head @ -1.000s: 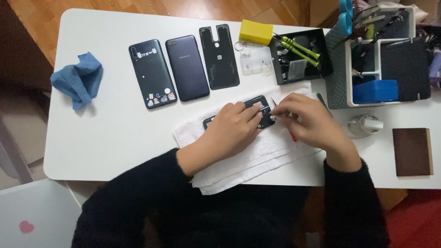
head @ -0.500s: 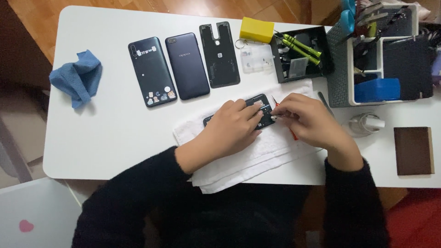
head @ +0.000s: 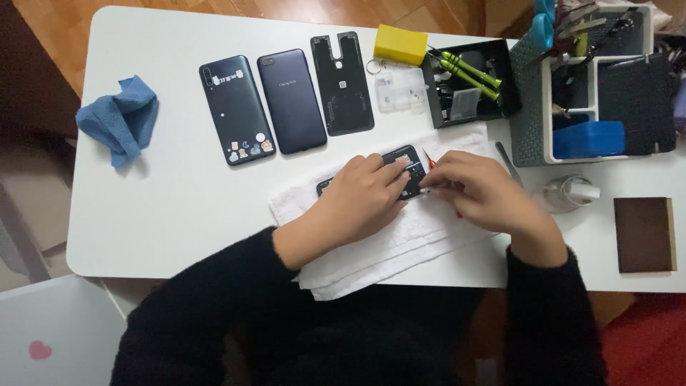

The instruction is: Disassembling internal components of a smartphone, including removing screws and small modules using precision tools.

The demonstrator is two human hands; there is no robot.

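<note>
- Your left hand lies flat over the opened phone, fingers spread and pressing; that grip pins it down, probably so it cannot slide.
- The phone lies on the folded white towel at the near middle of the table, likely as padding and to catch small parts.
- Your right hand meets the phone's right edge, fingertips pinched narrowly on a thin tool with a red handle; most of the tool is hidden.
- Just right of that hand lie a slim metal pry tool and a white charger plug; a brown block sits further right.
- Further back lie three dark phone backs in a row, a clear parts box, a yellow block and a black tray with green-handled screwdrivers.
- A grey organiser basket stands at the far right, close to your right hand's reach; a blue cloth lies well apart at the left.
</note>
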